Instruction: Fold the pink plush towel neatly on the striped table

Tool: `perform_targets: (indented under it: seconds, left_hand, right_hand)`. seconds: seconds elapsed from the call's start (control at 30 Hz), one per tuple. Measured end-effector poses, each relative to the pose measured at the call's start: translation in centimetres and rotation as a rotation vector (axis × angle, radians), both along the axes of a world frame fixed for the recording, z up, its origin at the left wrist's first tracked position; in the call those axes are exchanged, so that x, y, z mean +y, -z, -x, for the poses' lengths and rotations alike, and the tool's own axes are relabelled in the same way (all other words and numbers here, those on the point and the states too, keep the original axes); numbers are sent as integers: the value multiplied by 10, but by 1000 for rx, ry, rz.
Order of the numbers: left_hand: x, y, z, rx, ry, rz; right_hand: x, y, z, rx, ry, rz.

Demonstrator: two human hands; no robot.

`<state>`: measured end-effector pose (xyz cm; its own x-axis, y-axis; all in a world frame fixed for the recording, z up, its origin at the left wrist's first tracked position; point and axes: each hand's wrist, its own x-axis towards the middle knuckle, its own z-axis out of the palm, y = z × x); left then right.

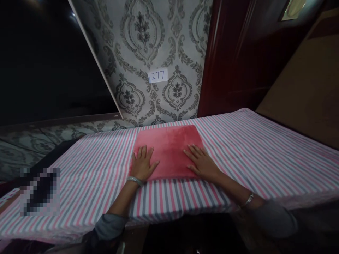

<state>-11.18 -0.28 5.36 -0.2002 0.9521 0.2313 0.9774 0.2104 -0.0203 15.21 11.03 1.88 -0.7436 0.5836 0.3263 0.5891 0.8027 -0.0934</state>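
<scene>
A red plush cloth (169, 151), roughly rectangular and flat, lies on a table covered by a striped pink, grey and white cloth (238, 148). On the left part of the red cloth my left hand (143, 164) rests palm down with its fingers spread. My right hand (202, 162) lies palm down on the right part, fingers also apart. Neither hand grips anything. A bracelet circles each wrist.
Behind the table stands a patterned wall with a paper label (158, 75) reading 277. A large dark screen (53, 60) is at the upper left. A dark red panel (233, 53) and a brown surface (304, 81) are at the right.
</scene>
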Motion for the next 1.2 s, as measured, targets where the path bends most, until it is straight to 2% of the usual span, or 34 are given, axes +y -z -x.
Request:
perform_targets:
  seconds: [0.07, 0.13, 0.33, 0.5, 0.57, 0.63, 0.7, 0.73, 0.83, 0.97, 1.07, 1.2]
  left_hand:
    - [-1, 9, 4, 22, -19, 20]
    - [-2, 13, 7, 34, -20, 21]
    - [-2, 10, 9, 30, -18, 21]
    - [-7, 2, -3, -10, -12, -34]
    - [-9, -1, -21, -32, 71, -78]
    - [-10, 0, -45, -50, 217, -78]
    - [-8, 4, -68, -51, 320, -49]
    - [-6, 8, -77, -48, 332, -38]
    - [-2, 22, -91, -38, 304, -50]
    - [-1, 35, -88, -34, 310, -70]
    - [-2, 37, -86, -46, 310, -61]
    - [-1, 36, -87, -57, 299, -64]
  right_hand:
    - [0, 15, -3, -9, 17, -31]
    - [1, 23, -6, 14, 21, -57]
    - [2, 19, -6, 30, 3, -14]
    - [6, -1, -7, 10, -46, 119]
    - [12, -16, -4, 46, -60, 144]
    - [21, -31, 5, 94, -58, 123]
    - [32, -40, 17, 108, -42, 87]
    - [37, -42, 24, 97, -25, 74]
    - [51, -31, 40, 22, 40, 48]
    - [57, -5, 45, 4, 52, -18]
    - [58, 6, 43, 35, 43, -42]
    - [67, 7, 45, 61, 27, 18]
